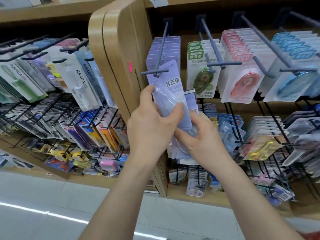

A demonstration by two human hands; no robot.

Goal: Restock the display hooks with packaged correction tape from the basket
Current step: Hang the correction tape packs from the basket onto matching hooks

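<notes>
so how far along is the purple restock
Done: a row of purple packs already hangs on the hook. In hand: the left hand holds one purple pack at the hook's tip; the right hand grips spare packs. Left: hanging those; the basket isn't visible.

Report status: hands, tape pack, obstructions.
Left hand grips purple tape pack, top at hook tip. Right hand holds spare packs below. Matching packs hang behind on hook.

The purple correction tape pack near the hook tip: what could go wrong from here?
1. The purple pack sits tilted in the left hand; its hole may miss the tip of the hook, and the card could bend or tear.
2. The right hand holds spare packs just below, close against the left hand; one might slip out and drop.
</notes>
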